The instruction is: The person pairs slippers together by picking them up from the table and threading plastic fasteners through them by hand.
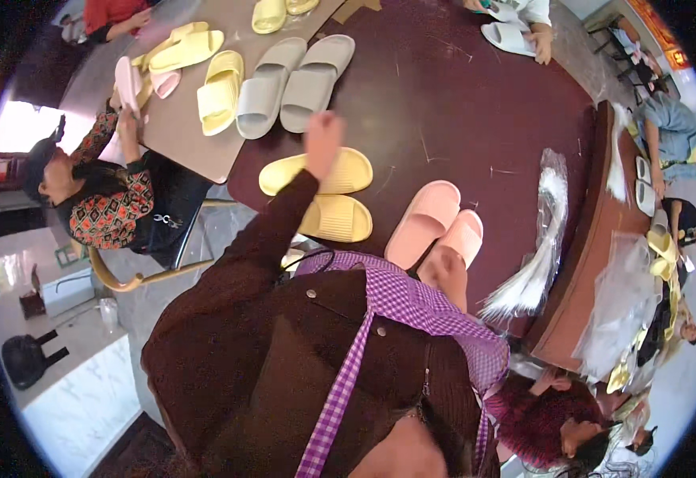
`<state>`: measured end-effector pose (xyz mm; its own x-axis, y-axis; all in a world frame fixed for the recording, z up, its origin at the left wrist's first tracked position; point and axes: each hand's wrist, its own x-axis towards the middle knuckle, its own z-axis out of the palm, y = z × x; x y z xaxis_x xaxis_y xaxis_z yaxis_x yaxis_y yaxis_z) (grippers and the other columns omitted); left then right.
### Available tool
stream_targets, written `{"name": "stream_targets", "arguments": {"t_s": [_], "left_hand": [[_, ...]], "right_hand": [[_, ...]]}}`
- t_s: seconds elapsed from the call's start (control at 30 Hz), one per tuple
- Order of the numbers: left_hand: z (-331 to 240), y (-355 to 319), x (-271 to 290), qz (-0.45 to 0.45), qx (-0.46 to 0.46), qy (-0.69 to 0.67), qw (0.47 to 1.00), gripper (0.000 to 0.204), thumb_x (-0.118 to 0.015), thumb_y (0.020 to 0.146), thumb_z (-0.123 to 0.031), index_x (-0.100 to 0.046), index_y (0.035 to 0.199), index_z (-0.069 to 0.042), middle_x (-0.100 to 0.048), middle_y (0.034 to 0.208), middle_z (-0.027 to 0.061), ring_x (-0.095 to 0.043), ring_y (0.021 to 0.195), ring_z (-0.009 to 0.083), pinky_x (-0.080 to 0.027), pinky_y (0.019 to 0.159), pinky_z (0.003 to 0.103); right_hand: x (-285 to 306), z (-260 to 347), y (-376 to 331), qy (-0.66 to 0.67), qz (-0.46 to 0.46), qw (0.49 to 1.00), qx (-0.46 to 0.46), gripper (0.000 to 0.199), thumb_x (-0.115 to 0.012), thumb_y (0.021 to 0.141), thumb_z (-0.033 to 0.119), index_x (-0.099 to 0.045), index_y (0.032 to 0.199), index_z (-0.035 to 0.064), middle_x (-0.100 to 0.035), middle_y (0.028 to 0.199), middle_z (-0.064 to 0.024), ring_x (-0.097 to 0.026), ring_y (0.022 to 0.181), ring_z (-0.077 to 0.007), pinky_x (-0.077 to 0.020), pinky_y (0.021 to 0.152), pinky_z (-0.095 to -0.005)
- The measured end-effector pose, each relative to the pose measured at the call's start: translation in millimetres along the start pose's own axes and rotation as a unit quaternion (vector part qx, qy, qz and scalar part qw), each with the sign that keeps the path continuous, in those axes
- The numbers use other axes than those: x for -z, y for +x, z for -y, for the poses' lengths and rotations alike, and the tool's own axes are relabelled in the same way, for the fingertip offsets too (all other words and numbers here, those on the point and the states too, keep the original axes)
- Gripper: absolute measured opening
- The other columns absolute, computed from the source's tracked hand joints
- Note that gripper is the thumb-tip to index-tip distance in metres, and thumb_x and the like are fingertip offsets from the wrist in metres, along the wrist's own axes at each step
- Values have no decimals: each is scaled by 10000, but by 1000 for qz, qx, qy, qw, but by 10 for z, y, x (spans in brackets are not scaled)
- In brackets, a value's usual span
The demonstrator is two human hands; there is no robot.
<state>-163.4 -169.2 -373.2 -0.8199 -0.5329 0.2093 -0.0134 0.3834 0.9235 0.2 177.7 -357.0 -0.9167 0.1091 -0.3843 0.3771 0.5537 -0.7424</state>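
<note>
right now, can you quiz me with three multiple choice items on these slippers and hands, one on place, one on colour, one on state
1. Where is the left hand?
A. above the yellow pair
B. on the plastic bags
C. under the table

2. What colour is the pair by the right hand?
A. grey
B. pink
C. green

3. How does the grey pair lie?
A. stacked
B. side by side
C. far apart

Key: 1 A, it is raised over the yellow slippers. 2 B, the pink pair lies beside it. 3 B, the two slippers lie next to each other.
</note>
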Motion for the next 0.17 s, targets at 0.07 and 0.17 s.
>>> {"name": "stream_targets", "arguments": {"t_s": [0.07,0.17], "left_hand": [[69,202,318,18,236,-112,965,231,-549,830,-150,-554,987,20,-583,797,90,-568,712,205,-477,653,327],[221,402,599,44,341,-229,911,219,-547,799,-175,-566,968,-38,-565,769,67,-538,635,148,-498,574,290]], "right_hand": [[-142,98,70,-2,-77,997,2,282,-630,763,201,-596,813,-74,-615,673,-120,-567,581,-182,-446,523,-329],[-203,304,288,-71,-57,996,22,455,-712,705,260,-566,996,-59,-636,818,-165,-607,652,-279,-461,580,-359]]}}
